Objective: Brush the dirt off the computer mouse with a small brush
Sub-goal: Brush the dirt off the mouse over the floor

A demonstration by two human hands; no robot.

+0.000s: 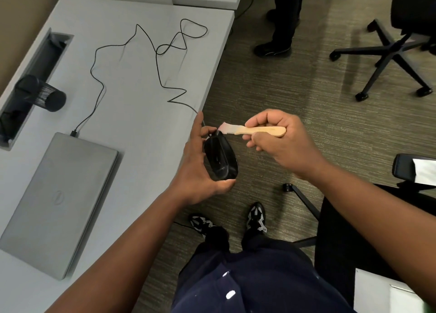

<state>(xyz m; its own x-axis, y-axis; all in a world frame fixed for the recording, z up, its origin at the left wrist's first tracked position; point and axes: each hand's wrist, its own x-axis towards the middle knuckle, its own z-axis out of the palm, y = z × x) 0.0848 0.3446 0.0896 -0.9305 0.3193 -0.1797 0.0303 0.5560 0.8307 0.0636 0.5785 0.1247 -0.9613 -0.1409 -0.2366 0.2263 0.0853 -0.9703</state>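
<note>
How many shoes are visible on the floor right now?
3: two black-and-white shoes, left shoe and right shoe, under the person holding the mouse; one dark shoe on a bystander by the desk corner. The bystander's other foot isn't clear.

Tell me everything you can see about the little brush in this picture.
The brush is small, with a flat, pale wooden handle and a short tuft of light, pinkish-white bristles. It lies roughly level, bristles pointing toward the person's left. The right hand grips the handle, fingers curled round it, with the rounded end sticking out past them. The bristle tips meet the top end of the black mouse, near where its cable leaves. The left hand holds that mouse over the floor, beside the desk edge.
</note>
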